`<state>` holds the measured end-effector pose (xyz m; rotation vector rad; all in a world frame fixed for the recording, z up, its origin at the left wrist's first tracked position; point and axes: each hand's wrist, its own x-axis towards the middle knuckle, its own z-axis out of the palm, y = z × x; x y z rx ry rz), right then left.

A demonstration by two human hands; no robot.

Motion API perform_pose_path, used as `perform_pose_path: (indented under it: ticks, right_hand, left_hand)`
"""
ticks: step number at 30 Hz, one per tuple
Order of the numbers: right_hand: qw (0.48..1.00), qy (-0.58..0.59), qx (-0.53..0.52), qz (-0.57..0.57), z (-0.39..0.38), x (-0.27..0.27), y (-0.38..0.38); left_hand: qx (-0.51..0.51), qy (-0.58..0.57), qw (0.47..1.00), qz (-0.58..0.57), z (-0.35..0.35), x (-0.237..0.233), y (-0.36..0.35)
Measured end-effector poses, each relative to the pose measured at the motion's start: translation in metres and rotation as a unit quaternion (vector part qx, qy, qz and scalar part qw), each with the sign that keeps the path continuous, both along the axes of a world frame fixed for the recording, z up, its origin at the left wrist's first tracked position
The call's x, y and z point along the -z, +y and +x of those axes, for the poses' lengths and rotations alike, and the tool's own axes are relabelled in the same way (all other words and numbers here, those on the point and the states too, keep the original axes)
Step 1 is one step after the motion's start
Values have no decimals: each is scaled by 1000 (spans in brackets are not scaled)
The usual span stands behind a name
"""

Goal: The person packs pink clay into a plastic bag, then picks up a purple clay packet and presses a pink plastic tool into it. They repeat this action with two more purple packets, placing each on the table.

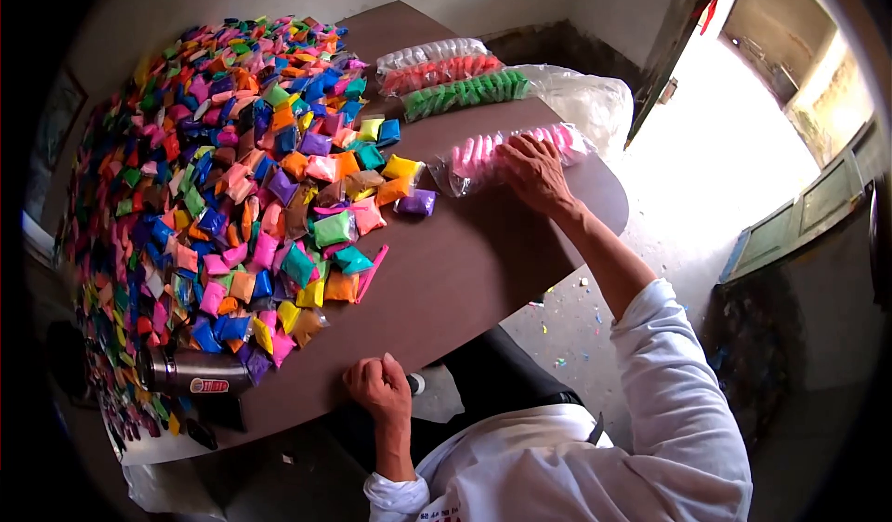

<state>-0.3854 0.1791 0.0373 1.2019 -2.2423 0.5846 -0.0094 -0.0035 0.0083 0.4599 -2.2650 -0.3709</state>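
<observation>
My right hand [537,171] lies on a clear bag of pink pieces [472,158] near the table's right end, its fingers spread over the plastic. Behind that bag are three more clear bags in a row: green [467,95], red [439,73] and white [431,54]. My left hand [379,387] rests at the table's near edge, its fingers curled into a fist; nothing shows in it. A large heap of small colourful packets [279,188] covers the left side of the brown table [437,271].
A metal cylinder [200,371] lies at the near left beside the heap. Clear plastic [585,104] bulges past the table's far right corner. An open doorway [725,123] is at the right, with small scraps on the floor [576,336].
</observation>
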Motion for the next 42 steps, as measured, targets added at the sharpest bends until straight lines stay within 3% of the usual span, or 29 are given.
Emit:
perform_pose_path:
  ticks: [16, 25, 42]
  right_hand:
    - [997, 23, -25, -67, -77, 13, -76]
    - [999, -21, -24, -45, -100, 9, -88]
    - [995, 19, -49, -80, -182, 24, -141]
  left_hand:
    - [-49, -28, 998, -13, -5, 4, 3]
    - [-79, -34, 996, -25, -8, 9, 5]
    - [-87, -80, 993, -30, -12, 1, 8]
